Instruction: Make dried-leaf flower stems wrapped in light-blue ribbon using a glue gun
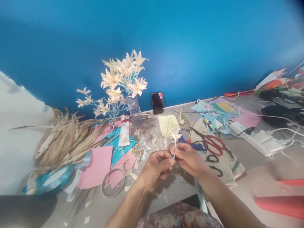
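Between my two hands is a small handmade flower [175, 136] with pale cream petals and a stem wrapped in light blue. My left hand [155, 166] is closed, its thumb and fingertips pinching the stem's lower end. Just above, my right hand [188, 158] grips the same stem between thumb and forefinger. The flower head points up, clear of the fingers. A light blue ribbon [201, 196] hangs below my right forearm; where its upper end goes is hidden. Red-handled scissors [215, 145] lie to the right of my right hand.
Cream flowers [123, 72] stand in a clear vase [134, 107] by the blue wall, beside a phone [157, 103]. Dried husks [68, 139], pink paper [98, 166], a tape ring [113, 182] and a ribbon roll [55, 178] lie left. A power strip [256, 139] sits right.
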Action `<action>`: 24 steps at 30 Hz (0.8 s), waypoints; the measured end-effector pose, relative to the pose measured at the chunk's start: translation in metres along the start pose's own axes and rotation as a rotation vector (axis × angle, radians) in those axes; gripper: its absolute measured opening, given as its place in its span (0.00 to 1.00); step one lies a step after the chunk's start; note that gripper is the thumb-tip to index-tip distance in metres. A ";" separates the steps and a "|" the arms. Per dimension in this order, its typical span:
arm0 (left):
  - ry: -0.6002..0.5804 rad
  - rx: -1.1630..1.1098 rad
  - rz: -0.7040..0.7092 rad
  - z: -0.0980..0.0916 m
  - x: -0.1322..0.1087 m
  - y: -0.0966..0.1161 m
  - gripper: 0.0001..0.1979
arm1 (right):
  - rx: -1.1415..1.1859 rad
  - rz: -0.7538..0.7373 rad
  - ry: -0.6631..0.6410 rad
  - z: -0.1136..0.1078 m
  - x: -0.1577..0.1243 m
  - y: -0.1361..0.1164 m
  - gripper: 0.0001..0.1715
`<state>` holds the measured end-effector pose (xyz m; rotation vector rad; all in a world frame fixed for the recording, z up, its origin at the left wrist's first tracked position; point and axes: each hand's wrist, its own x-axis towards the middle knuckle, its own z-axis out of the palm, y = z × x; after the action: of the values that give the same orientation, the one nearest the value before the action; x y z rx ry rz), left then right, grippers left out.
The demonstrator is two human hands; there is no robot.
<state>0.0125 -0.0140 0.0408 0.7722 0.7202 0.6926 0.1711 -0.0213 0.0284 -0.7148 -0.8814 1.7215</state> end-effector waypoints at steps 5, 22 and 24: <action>0.171 0.250 0.176 -0.005 0.002 0.003 0.16 | -0.286 -0.049 0.051 -0.002 0.010 -0.007 0.21; 0.430 0.400 0.436 -0.033 0.041 -0.015 0.10 | -0.467 -0.097 0.023 -0.015 0.061 0.011 0.23; 0.468 0.507 0.533 -0.034 0.042 -0.019 0.08 | -0.565 -0.184 0.027 -0.017 0.060 0.010 0.23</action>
<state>0.0150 0.0201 -0.0049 1.3125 1.1563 1.2203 0.1619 0.0381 0.0071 -0.9852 -1.3922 1.2988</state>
